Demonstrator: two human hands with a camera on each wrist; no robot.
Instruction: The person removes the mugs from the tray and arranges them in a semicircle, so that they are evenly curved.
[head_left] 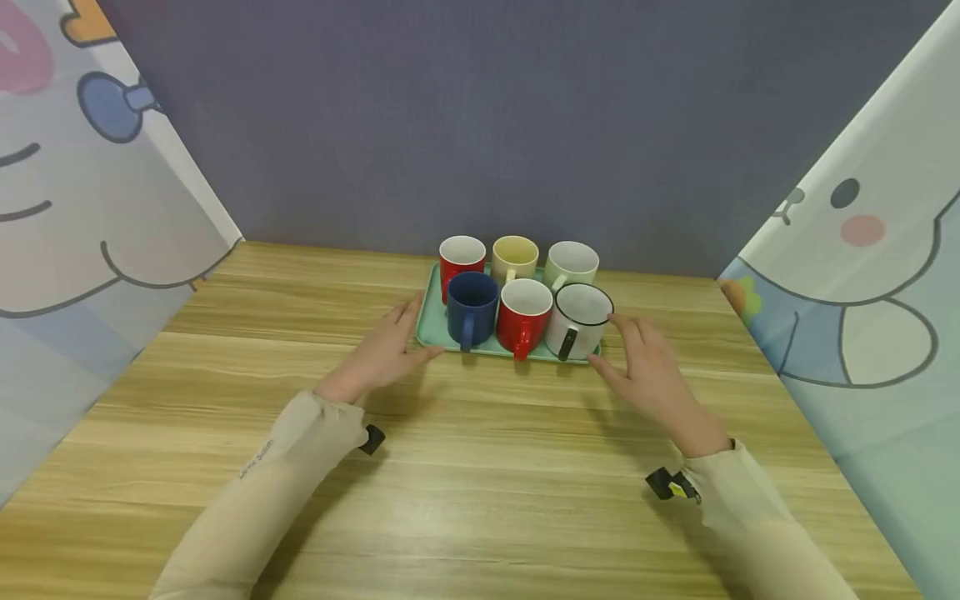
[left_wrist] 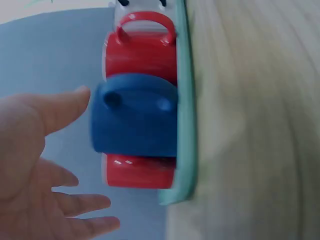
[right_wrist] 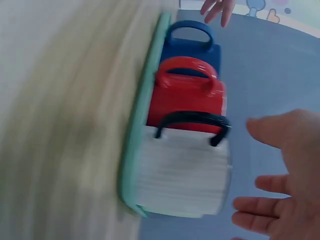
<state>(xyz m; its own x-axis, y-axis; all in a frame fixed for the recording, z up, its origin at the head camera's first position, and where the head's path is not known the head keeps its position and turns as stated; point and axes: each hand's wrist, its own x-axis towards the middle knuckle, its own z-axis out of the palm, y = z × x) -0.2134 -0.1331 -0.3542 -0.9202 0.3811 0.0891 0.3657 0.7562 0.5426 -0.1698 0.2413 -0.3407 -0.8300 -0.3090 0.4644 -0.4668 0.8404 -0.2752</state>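
A pale green tray (head_left: pixel 432 321) bears several mugs in two rows. In front are a blue mug (head_left: pixel 472 308), a red mug (head_left: pixel 525 317) and a white mug (head_left: pixel 581 321) with a black rim and black handle. Behind them stand another red mug (head_left: pixel 462 254), a yellow mug (head_left: pixel 515 254) and a pale green mug (head_left: pixel 572 260). My left hand (head_left: pixel 382 350) is beside the tray's left end, fingers extended and thumb apart. My right hand (head_left: pixel 648 371) lies at the right end by the white mug, fingers spread. Neither holds anything; whether the fingertips touch the tray is unclear.
The tray rests on a wood-grain table (head_left: pixel 480 483) towards its back edge. Behind rises a dark grey-blue wall panel (head_left: pixel 480 117). Cartoon-printed sheets flank the table on the left (head_left: pixel 112 208) and right (head_left: pixel 862 333).
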